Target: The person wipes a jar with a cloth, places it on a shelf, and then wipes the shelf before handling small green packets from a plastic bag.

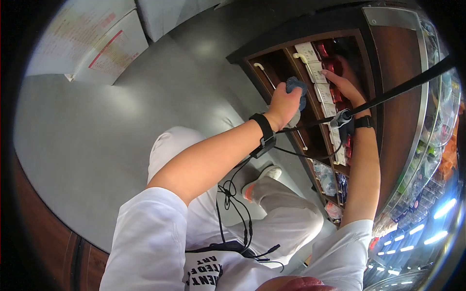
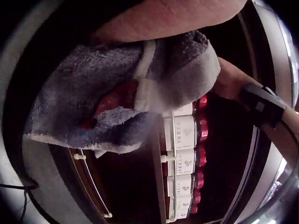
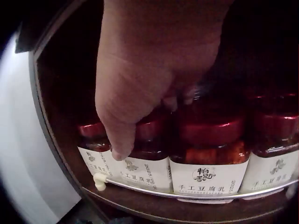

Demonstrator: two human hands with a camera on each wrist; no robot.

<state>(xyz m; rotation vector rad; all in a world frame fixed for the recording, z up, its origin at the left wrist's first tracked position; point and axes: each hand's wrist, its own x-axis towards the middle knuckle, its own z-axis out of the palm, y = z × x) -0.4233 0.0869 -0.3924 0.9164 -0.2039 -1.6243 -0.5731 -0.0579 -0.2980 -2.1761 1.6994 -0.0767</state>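
Note:
My left hand (image 1: 285, 103) grips a bunched blue-grey cloth (image 1: 297, 86) in front of the shelves. In the left wrist view the cloth (image 2: 70, 102) hangs in folds, with pale edging and a dark red patch. Inside the shelf, my right hand (image 1: 348, 86) reaches over a row of jars with red lids and white labels. The right wrist view has its thumb on the front of one jar (image 3: 145, 173) near the row's left end, and the fingers curl down behind the lid. Beside it stands another jar (image 3: 208, 175) with reddish-brown contents.
A thin metal rail (image 3: 154, 192) on cream posts runs along the shelf front. Black cables (image 1: 233, 194) hang from my wrists over my lap, and a dark strap (image 1: 407, 82) crosses the view. White boxes (image 1: 107, 53) stand on the grey floor (image 1: 121, 111). Packaged goods (image 1: 427, 165) lie above the cabinet.

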